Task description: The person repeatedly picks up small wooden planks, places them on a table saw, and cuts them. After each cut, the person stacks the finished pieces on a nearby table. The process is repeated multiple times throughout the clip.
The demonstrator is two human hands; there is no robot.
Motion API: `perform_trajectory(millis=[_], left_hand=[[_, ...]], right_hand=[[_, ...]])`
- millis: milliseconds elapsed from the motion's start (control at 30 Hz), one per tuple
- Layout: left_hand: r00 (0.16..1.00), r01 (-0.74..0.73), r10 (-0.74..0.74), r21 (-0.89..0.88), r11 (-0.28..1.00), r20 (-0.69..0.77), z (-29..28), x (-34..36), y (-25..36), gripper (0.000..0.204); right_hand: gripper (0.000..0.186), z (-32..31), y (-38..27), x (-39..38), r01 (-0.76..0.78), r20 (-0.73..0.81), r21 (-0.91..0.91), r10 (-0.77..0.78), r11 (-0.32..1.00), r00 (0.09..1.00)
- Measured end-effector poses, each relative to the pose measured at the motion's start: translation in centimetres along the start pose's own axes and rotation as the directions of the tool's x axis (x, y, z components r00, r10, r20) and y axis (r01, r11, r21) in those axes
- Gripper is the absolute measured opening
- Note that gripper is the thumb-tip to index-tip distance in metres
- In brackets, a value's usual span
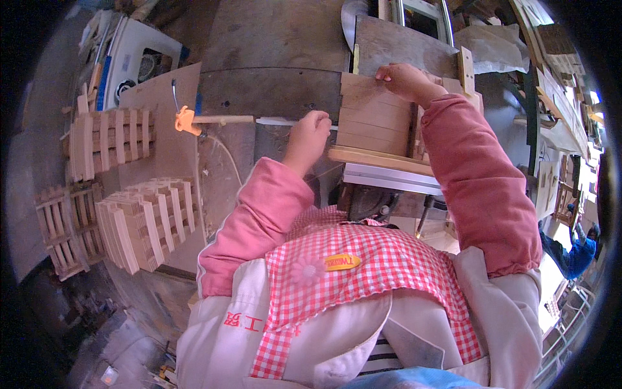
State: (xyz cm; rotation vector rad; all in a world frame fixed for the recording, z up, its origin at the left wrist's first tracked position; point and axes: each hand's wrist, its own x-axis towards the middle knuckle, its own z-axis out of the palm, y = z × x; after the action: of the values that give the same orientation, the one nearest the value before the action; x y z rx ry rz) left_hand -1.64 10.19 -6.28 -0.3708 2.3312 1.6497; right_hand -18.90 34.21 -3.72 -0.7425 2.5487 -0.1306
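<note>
Left hand curled beside, right hand curled over, wooden boards, cannot tell if gripping; boards tan, flat, parallel-seamed.

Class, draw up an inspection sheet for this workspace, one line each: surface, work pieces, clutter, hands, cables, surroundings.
Surface: dark worktop, marked and stained.
Work pieces: flat brown wooden boards, with a paler wooden strip along their near edge and a silver rail below.
Clutter: stacked slatted wooden pieces at left; an orange object, kind unclear.
Hands: right hand over the far part of the boards; left hand left of them, near a white strip; grip unclear for both.
Cables: thin pale cord or hose curving below the orange object.
Surroundings: someone in blue at far right.
</note>
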Motion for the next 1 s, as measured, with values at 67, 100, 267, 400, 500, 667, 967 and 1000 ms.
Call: perform_trajectory(millis=[67,100,267,400,500,667,967,1000], left_hand=[[1.000,0.010,-0.009,-0.028,1.000,0.030,0.9,0.0,0.2,0.035],[1.000,0.004,-0.004,0.010,1.000,0.029,1.4,0.0,0.2,0.035],[0.995,-0.049,0.043,0.062,0.997,0.088,2.1,0.7,-0.1,0.035],[0.958,-0.238,0.257,0.145,0.960,-0.129,1.3,3.9,0.5,0.036],[0.943,-0.237,0.267,0.163,0.958,-0.197,2.5,7.2,1.9,0.036],[0.992,-0.098,0.105,0.102,0.990,-0.072,3.4,8.1,3.1,0.039],[0.978,-0.178,0.189,0.119,0.977,-0.086,3.9,10.3,2.6,0.040],[0.983,-0.169,0.176,0.121,0.978,-0.052,3.8,10.5,2.6,0.041]], right_hand=[[0.027,0.4,0.9,-0.1,-0.002,0.009,0.021,0.002,1.000,1.000],[0.028,0.5,1.3,-0.1,0.016,-0.002,0.025,-0.016,1.000,1.000],[0.032,0.7,3.0,-0.5,0.071,-0.014,0.069,-0.070,0.995,0.997],[0.037,0.6,3.2,-1.3,0.056,-0.004,-0.039,-0.057,0.998,0.998],[0.030,0.5,3.1,-2.0,0.087,-0.038,-0.061,-0.089,0.994,0.995],[0.028,-0.5,4.1,-4.3,-0.002,-0.038,0.271,0.013,0.963,0.999],[0.033,-3.1,10.4,-14.8,-0.008,-0.491,0.428,0.240,0.904,0.838],[0.033,-2.9,10.8,-15.7,-0.061,-0.477,0.439,0.290,0.896,0.829]])
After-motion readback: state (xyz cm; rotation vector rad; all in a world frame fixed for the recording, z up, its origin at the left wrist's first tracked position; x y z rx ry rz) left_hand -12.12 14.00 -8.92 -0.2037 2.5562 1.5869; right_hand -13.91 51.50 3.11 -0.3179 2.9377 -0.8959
